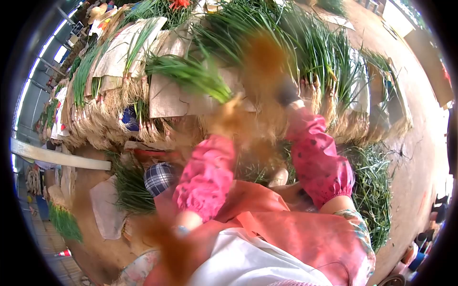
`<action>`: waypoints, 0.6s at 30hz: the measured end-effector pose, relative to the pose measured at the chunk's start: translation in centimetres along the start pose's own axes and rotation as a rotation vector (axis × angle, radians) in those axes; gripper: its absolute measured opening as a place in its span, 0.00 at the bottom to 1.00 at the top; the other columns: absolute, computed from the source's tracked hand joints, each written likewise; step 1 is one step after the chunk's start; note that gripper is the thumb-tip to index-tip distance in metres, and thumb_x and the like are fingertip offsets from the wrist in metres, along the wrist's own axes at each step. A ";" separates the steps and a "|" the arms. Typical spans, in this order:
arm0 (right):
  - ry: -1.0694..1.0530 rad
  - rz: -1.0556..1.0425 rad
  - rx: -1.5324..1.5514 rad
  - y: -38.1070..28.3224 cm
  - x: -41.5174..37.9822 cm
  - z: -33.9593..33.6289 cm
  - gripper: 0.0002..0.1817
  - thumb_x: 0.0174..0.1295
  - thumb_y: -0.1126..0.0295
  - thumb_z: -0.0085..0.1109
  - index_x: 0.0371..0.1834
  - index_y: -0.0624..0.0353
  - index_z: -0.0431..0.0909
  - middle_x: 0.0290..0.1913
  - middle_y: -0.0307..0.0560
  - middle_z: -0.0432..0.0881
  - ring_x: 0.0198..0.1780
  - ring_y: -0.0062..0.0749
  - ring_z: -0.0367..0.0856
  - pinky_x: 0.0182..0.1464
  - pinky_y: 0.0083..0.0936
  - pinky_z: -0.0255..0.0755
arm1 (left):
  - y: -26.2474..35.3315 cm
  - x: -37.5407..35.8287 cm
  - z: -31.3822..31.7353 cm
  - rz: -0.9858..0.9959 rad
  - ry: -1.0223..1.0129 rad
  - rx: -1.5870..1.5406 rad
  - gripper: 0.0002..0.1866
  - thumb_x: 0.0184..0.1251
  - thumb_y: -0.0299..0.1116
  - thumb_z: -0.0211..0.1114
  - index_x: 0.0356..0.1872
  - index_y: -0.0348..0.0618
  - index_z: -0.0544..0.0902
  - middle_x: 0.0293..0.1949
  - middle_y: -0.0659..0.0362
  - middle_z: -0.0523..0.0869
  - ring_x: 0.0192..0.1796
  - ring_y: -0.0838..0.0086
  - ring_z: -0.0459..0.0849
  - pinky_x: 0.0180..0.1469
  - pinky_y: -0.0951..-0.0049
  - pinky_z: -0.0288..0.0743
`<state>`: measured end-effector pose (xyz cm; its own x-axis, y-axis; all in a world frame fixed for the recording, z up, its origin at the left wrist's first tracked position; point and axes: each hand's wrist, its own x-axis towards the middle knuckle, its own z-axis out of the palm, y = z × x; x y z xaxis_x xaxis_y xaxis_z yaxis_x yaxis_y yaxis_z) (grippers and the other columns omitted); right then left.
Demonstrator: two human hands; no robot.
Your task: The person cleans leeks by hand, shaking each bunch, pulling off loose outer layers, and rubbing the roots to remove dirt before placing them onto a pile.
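My left hand (226, 117), smeared by motion, is closed around the lower ends of a bunch of green garlic (191, 74). Its long leaves fan out to the upper left, over a beige sack cloth (169, 97). My right hand (291, 97) is beside the root ends of a thick row of green garlic (319, 57). Something dark covers its fingers, and a brown lens smudge partly hides them, so their grip does not show. Pink spotted sleeves cover both forearms.
More garlic bundles with pale, stringy roots (131, 90) line the heap on the left. Loose green leaves (369, 190) lie on the floor at right, another green pile (131, 190) at left. A pale bar (62, 156) juts in from the left. Brown smudges blur parts of the view.
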<state>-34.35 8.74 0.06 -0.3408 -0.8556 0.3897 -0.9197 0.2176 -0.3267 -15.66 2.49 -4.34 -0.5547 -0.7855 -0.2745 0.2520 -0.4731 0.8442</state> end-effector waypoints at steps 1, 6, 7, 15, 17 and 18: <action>0.021 0.082 -0.083 -1.0 0.5 0.1 0.13 0.55 0.64 0.48 0.35 0.61 0.76 0.22 0.58 0.78 0.25 0.51 0.78 0.29 0.41 0.71 | -0.6 1.5 1.9 -0.026 0.101 0.167 0.18 0.52 0.36 0.69 0.43 0.44 0.77 0.23 0.69 0.74 0.21 0.84 0.69 0.22 0.83 0.64; 0.014 0.058 0.050 2.4 2.1 4.5 0.13 0.53 0.61 0.52 0.30 0.59 0.78 0.23 0.56 0.79 0.27 0.49 0.80 0.31 0.39 0.72 | -2.0 3.5 6.8 0.041 0.093 0.101 0.07 0.50 0.33 0.70 0.30 0.45 0.83 0.24 0.65 0.81 0.18 0.82 0.73 0.16 0.80 0.59; -0.052 0.075 0.142 1.6 1.6 2.6 0.13 0.53 0.60 0.52 0.30 0.58 0.79 0.24 0.56 0.80 0.28 0.49 0.80 0.33 0.39 0.72 | -1.3 2.5 7.1 -0.002 0.108 0.088 0.07 0.51 0.32 0.69 0.30 0.44 0.83 0.24 0.65 0.82 0.18 0.82 0.73 0.16 0.80 0.59; -0.038 0.320 0.491 -2.1 3.0 2.2 0.15 0.52 0.58 0.53 0.35 0.56 0.79 0.32 0.56 0.81 0.37 0.50 0.79 0.41 0.37 0.71 | -5.3 4.1 2.4 0.182 -0.145 0.208 0.08 0.55 0.34 0.66 0.32 0.40 0.82 0.21 0.62 0.82 0.17 0.81 0.75 0.15 0.84 0.60; -0.077 0.307 0.523 -3.0 2.5 2.0 0.15 0.52 0.58 0.54 0.37 0.57 0.78 0.34 0.56 0.81 0.39 0.51 0.79 0.40 0.39 0.70 | -4.5 3.2 2.1 0.184 -0.155 0.100 0.07 0.56 0.34 0.65 0.30 0.41 0.81 0.21 0.62 0.82 0.18 0.80 0.76 0.17 0.84 0.63; -0.049 0.278 0.475 -3.6 1.7 2.1 0.15 0.54 0.62 0.54 0.40 0.59 0.77 0.31 0.52 0.82 0.33 0.43 0.80 0.36 0.32 0.71 | -4.0 2.6 2.0 0.184 -0.161 0.047 0.07 0.57 0.34 0.64 0.29 0.41 0.81 0.21 0.62 0.81 0.19 0.79 0.77 0.18 0.84 0.64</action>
<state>-31.25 5.51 0.11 -0.5382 -0.8196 0.1962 -0.6034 0.2122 -0.7687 -19.76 3.13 -7.50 -0.6225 -0.7816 -0.0404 0.3259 -0.3058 0.8946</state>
